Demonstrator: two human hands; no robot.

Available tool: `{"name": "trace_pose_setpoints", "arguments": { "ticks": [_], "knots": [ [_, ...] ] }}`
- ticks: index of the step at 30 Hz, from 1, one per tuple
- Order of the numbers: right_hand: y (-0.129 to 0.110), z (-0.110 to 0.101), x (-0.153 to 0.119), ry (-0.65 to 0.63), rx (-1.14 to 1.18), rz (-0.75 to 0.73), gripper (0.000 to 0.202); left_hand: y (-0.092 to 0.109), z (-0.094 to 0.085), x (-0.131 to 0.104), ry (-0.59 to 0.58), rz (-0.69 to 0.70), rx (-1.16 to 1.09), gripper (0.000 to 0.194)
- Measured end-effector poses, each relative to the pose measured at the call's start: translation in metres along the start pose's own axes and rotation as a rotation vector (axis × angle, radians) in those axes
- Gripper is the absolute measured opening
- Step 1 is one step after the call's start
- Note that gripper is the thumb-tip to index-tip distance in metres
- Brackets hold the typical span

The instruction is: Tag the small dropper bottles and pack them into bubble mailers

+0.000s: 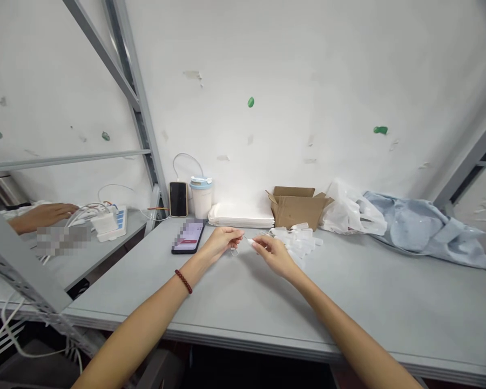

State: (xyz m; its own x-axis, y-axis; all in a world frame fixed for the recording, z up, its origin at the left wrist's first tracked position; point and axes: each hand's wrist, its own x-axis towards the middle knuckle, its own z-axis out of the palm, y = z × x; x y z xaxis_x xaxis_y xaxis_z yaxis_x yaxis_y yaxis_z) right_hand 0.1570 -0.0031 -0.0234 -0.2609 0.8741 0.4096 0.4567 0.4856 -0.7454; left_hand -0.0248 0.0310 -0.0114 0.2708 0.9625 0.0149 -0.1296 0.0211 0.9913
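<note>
Over the middle of the grey table, my hands face each other a short gap apart. My left hand is closed in a pinch on a thin white cord, and a small loop of it hangs below the fingers. A beaded bracelet circles that wrist. My right hand pinches a small white piece between thumb and forefinger; its exact kind is too small to make out. Just behind the right hand lies a pile of small white flat pieces.
Along the wall are a standing phone, a lidded cup, a white stack, an open cardboard box, a plastic bag and blue fabric. Another phone lies left. Beyond the metal post, another person's hand shows.
</note>
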Motion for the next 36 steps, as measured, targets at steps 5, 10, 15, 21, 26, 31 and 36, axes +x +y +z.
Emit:
{"name": "trace_pose_setpoints", "arguments": {
  "ticks": [5, 10, 15, 21, 26, 31, 36],
  "knots": [
    [-0.001, -0.002, 0.000, 0.049, 0.061, 0.079, 0.033, 0.005, 0.003, -0.005, -0.051, 0.009, -0.002, 0.026],
    [-0.001, 0.001, 0.000, 0.035, 0.067, 0.094, 0.030, 0.006, 0.004, -0.006, -0.084, 0.028, 0.042, 0.027],
    [-0.003, 0.007, 0.000, 0.091, 0.065, 0.117, 0.027, 0.003, 0.004, -0.004, -0.050, 0.053, 0.104, 0.028],
    [-0.004, 0.008, 0.000, 0.099, 0.111, 0.114, 0.029, 0.005, 0.006, -0.007, -0.088, 0.077, 0.086, 0.027],
    [-0.004, 0.007, -0.001, 0.087, 0.132, 0.123, 0.030, 0.000, 0.002, -0.001, -0.080, 0.068, 0.096, 0.028],
    [-0.006, 0.009, -0.001, 0.081, 0.145, 0.120, 0.029, -0.005, -0.001, 0.002, -0.109, 0.061, 0.086, 0.027],
    [-0.004, 0.012, -0.001, 0.062, 0.218, 0.123, 0.030, -0.004, 0.000, 0.001, -0.129, 0.041, 0.078, 0.027]
  ]
}}
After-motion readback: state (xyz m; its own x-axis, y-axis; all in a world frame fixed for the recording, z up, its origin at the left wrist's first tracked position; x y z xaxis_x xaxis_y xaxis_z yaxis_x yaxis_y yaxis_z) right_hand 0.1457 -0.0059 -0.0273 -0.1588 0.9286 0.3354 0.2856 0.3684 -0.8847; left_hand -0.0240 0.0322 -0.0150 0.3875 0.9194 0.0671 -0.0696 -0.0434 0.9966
